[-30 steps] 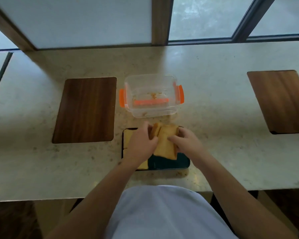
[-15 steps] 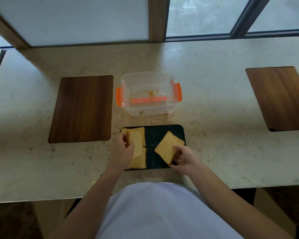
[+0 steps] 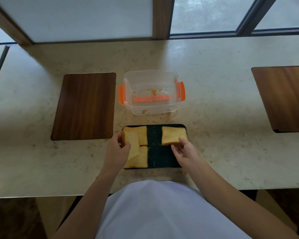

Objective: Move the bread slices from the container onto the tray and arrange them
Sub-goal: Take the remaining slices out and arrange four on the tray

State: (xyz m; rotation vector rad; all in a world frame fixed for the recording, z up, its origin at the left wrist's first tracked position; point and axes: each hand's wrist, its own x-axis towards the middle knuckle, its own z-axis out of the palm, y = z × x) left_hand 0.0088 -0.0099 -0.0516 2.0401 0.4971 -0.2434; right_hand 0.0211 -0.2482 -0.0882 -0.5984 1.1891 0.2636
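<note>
Stone counter [image 3: 214, 83], wood boards either side of the hands. Emptied container [image 3: 151, 92] beyond them, crumbs only. Black tray [image 3: 156, 152] beneath. Left hand [image 3: 116, 152] pinches a slice [image 3: 131, 144] over two flat slices [image 3: 142, 149], partly hiding them. Right hand [image 3: 186, 152] pinches another slice [image 3: 173, 135], far-right corner.

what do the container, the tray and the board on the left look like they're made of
Container: clear glossy plastic, see-through walls, orange clips. Tray: black, matte, probably plastic or coated metal; cannot tell which. Board: dark wood or wood-look laminate, with straight grain lines and a smooth sheen.
</note>
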